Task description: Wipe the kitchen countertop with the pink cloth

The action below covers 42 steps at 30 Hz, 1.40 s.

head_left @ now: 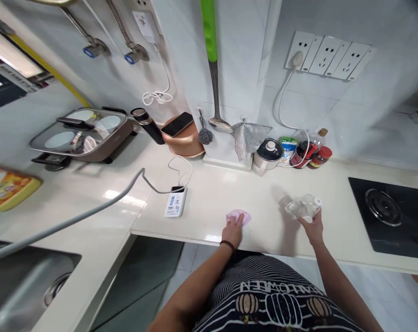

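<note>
The left hand [232,234] lies over a cloth [245,218] on the counter [209,198]; I cannot tell whether it grips it. The right hand [314,229] grips a container [303,205], just ahead of it. A power bank [175,204] lies left of the left hand.

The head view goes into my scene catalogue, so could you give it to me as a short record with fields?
Surface: cream counter
Left hand: on a pink cloth lying on the counter
Right hand: holding a clear container
Left of the cloth: white device with a cable attached
Right of the container: black hob
Behind, by the wall: copper-coloured pot with a phone on top
</note>
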{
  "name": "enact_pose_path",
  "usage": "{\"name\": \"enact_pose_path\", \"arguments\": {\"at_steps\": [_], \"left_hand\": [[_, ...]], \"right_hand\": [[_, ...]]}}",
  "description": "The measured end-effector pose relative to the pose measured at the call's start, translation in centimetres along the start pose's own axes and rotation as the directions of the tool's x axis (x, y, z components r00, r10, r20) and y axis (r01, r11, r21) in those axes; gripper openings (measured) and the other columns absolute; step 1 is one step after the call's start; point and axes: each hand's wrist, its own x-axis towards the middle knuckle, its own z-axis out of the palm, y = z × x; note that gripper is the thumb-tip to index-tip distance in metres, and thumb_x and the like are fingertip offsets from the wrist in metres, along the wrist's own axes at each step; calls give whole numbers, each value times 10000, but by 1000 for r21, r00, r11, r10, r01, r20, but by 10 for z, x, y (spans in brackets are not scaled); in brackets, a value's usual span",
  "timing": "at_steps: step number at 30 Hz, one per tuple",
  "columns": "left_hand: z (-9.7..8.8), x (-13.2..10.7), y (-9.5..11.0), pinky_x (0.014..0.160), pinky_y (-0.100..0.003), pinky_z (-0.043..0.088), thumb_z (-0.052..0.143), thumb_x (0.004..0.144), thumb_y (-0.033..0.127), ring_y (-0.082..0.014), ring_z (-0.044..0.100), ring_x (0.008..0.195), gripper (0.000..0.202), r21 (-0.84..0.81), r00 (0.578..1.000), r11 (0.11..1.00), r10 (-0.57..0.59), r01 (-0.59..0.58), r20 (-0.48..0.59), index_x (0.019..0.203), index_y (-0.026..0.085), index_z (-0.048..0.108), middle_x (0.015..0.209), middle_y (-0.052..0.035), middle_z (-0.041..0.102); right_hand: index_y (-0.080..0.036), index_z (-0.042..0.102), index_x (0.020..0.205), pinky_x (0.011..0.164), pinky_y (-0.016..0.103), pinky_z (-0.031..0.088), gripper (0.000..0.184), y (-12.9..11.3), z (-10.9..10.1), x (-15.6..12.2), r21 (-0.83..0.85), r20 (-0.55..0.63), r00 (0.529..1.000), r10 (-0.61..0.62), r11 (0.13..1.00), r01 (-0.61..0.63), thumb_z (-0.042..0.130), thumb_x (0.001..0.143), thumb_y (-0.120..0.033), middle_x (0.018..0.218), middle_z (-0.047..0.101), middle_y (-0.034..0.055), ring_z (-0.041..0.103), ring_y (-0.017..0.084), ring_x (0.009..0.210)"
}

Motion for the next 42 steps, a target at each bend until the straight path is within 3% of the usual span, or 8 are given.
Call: {"name": "enact_pose_path", "arguments": {"at_steps": [5, 8, 11, 16, 25, 34, 38, 42], "left_hand": [[9, -4, 7, 947, -427, 597, 413, 994, 165, -300, 616, 1232, 674, 7, 985, 986, 163, -164, 60, 1623, 408, 389, 1458, -158, 516], [-6, -5, -36, 927, -435, 597, 396, 1006, 185, -302, 639, 1193, 665, -24, 1000, 1000, 14, -13, 18, 1645, 368, 362, 1467, -180, 508], [-28, -8, -88, 929, -449, 585, 367, 1031, 229, -303, 656, 1167, 617, -94, 975, 973, -215, 209, -56, 1640, 325, 381, 1434, -191, 527], [-46, -9, -130, 957, -476, 564, 403, 1019, 248, -312, 646, 1187, 605, -129, 936, 938, -336, 322, -105, 1623, 284, 402, 1379, -193, 552], [-46, -9, -126, 957, -475, 560, 397, 1014, 239, -315, 644, 1180, 616, -153, 928, 929, -355, 337, -115, 1629, 275, 395, 1368, -196, 561], [-36, -8, -114, 940, -430, 573, 378, 1035, 223, -306, 641, 1195, 621, -66, 965, 966, -255, 251, -69, 1652, 292, 366, 1404, -193, 538], [-17, -6, -68, 917, -416, 595, 392, 1015, 176, -302, 641, 1186, 659, 19, 999, 999, 28, -28, 31, 1657, 322, 365, 1431, -189, 535], [1, -4, -4, 946, -463, 598, 454, 1009, 218, -335, 612, 1248, 642, 11, 944, 949, 312, -315, 109, 1632, 366, 411, 1457, -180, 537]], "right_hand": [[-184, 489, 1411, 1086, 462, 504, 1108, -23, 21, 15, 223, -62, 986, 153, 965, -136, 869, 492, -671, 1399, 648, 163, 632, 313, 1217], [-170, 518, 1342, 1045, 456, 508, 1025, -30, 25, 19, 205, -66, 983, 172, 966, -155, 854, 508, -663, 1345, 665, 169, 642, 296, 1153], [-175, 527, 1380, 1056, 451, 480, 902, -45, 26, 11, 32, 38, 998, -45, 999, 44, 802, 626, -587, 1352, 655, 151, 605, 295, 1199], [-230, 612, 1433, 1116, 470, 397, 799, -86, 49, -37, -290, 485, 803, -345, 803, 520, 761, 648, -250, 1354, 623, 121, 523, 324, 1251], [-277, 616, 1455, 1137, 453, 344, 804, -116, 95, -97, -428, 696, 669, -261, 597, 678, 686, 679, -77, 1328, 617, 112, 492, 306, 1240], [-225, 606, 1382, 1174, 523, 409, 762, -85, 53, -44, -60, 362, 852, -378, 903, 425, 809, 658, -350, 1376, 650, 112, 554, 323, 1296], [-220, 524, 1416, 1124, 525, 472, 930, -65, 34, -19, 171, 164, 979, -123, 981, 95, 878, 598, -486, 1403, 649, 127, 597, 298, 1258], [-211, 490, 1421, 1032, 477, 536, 1036, -52, 31, -9, 309, 45, 990, 131, 941, -139, 903, 533, -551, 1334, 678, 122, 638, 274, 1169]]}}
